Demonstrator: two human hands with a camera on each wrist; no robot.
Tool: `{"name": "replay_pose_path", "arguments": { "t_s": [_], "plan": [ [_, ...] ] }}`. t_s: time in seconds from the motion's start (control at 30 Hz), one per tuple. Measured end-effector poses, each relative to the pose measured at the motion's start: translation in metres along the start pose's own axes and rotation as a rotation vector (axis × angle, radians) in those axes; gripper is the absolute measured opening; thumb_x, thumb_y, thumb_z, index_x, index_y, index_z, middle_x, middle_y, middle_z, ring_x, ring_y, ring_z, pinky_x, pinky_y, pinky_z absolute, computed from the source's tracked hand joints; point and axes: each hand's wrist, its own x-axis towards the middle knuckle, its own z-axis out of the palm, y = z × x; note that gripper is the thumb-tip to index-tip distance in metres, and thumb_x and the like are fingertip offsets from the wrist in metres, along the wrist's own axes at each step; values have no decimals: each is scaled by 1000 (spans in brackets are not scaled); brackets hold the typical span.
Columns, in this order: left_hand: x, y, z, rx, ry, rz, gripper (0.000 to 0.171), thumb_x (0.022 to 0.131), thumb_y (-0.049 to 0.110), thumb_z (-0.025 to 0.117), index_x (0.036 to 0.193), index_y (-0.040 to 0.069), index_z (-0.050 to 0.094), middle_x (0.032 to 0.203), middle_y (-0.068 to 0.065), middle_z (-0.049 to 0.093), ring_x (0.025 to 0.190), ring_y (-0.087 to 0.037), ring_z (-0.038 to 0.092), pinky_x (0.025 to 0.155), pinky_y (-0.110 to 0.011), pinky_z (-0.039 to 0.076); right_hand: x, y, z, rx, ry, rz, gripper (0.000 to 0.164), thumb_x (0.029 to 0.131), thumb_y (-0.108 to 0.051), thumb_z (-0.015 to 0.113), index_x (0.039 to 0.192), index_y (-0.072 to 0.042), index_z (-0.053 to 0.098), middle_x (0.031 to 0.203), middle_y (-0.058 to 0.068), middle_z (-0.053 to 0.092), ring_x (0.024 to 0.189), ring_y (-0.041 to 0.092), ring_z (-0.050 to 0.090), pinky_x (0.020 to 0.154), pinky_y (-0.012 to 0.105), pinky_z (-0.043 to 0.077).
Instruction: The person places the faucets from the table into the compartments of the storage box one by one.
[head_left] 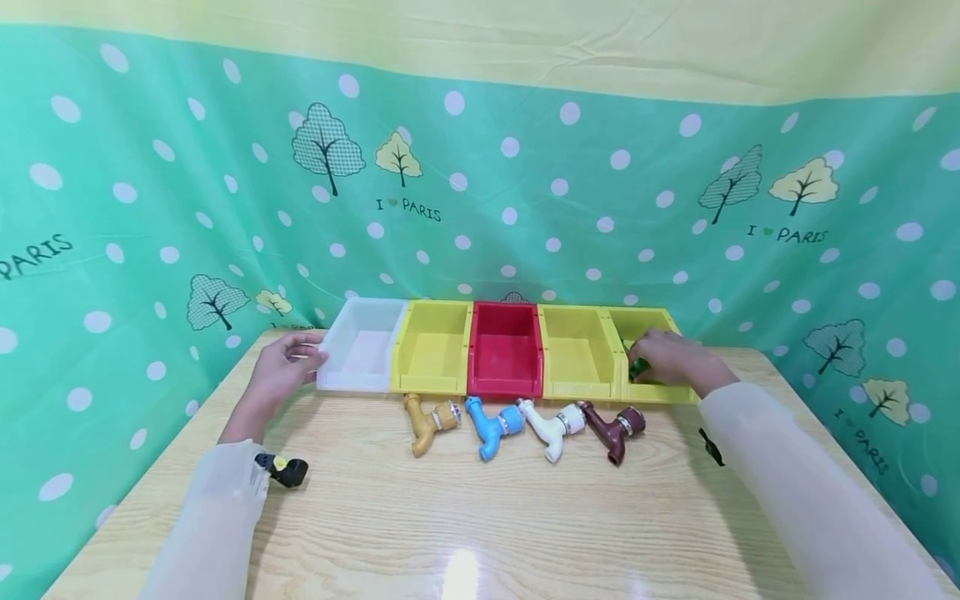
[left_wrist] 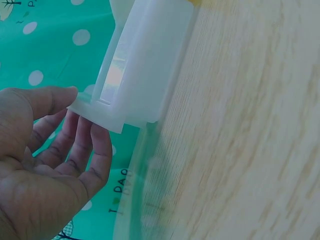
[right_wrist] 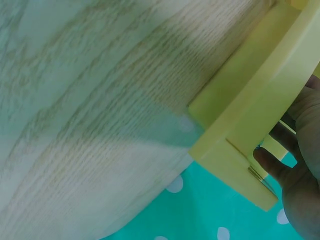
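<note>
My left hand (head_left: 288, 367) pinches the outer rim of the white bin (head_left: 322, 379) at the row's left end. In the left wrist view, its thumb lies on top of the rim and its curled fingers are beneath. My right hand (head_left: 667, 358) reaches down into the yellow bin (head_left: 660, 395) at the right end. A green tap-like piece (head_left: 638, 368) shows at its fingertips, mostly hidden by the hand. The right wrist view shows the thumb (right_wrist: 270, 162) inside that bin's side wall.
A red bin (head_left: 506, 388) and two more yellow bins stand between the end bins. Before them on the wooden table (head_left: 375, 525) lie a tan tap (head_left: 423, 425), a blue tap (head_left: 491, 429), a white tap (head_left: 553, 429) and a maroon tap (head_left: 613, 430). A patterned curtain (head_left: 525, 217) hangs behind.
</note>
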Motion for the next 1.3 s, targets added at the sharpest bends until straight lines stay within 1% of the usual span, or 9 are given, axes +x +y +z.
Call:
{"name": "replay_pose_path", "arguments": {
  "t_s": [0.2,0.37,0.5,0.57,0.63,0.73,0.93,1.07,1.3],
  "plan": [
    [-1,1,1,16,3,0,46,103,20,64,142,0,51,125,-18,53,100,-19,58,82,-26,61,-1,-1,2,19,2,15,12,87,-26,83,93,-17,77,86,-5,66,75,14,56,63,32,50],
    [-1,1,1,18,3,0,45,103,19,64,142,0,51,125,-17,53,101,-20,58,82,-25,61,-4,-2,2,25,34,-7,10,88,-23,82,88,-16,74,85,-5,66,73,14,55,62,32,48],
    [-1,0,1,12,4,3,44,103,19,64,141,0,52,124,-16,53,102,-20,57,82,-26,61,-8,-6,-1,6,90,-27,11,89,-20,81,94,-14,74,96,2,71,82,21,60,70,41,55],
    [-1,0,1,13,2,5,44,103,19,63,141,0,52,125,-17,53,102,-20,58,83,-26,61,-12,-8,-3,-4,121,-26,15,89,-17,80,103,-11,75,106,9,73,92,29,64,80,50,57],
    [-1,0,1,14,1,5,44,103,18,63,142,1,52,125,-18,53,103,-21,58,83,-26,61,-16,-11,-5,-9,141,-26,22,90,-15,79,111,-8,75,113,14,72,102,37,65,88,57,55],
    [-1,-2,0,15,0,8,45,103,18,63,143,1,51,127,-19,53,103,-21,58,82,-26,61,-23,-17,-9,-19,163,-22,27,92,-13,77,117,-6,74,119,15,71,109,42,63,94,61,53],
    [1,-5,-1,0,-3,9,46,103,18,64,143,1,51,127,-19,52,103,-21,57,82,-26,61,-36,-26,-15,-22,232,-34,21,92,-12,77,112,-6,76,111,11,73,102,36,64,89,56,54],
    [2,-6,-2,-7,-2,4,46,103,18,64,143,1,51,127,-19,52,102,-20,57,82,-25,61,-44,-33,-12,-51,306,-86,16,92,-12,77,107,-7,77,105,9,74,97,34,66,85,54,55],
    [2,-5,-2,-5,-8,13,45,103,18,64,142,1,51,126,-19,52,102,-20,57,83,-26,61,-54,-51,-5,-157,444,-185,12,88,-14,82,98,-12,78,99,5,75,91,30,66,77,49,58]
  ]
}}
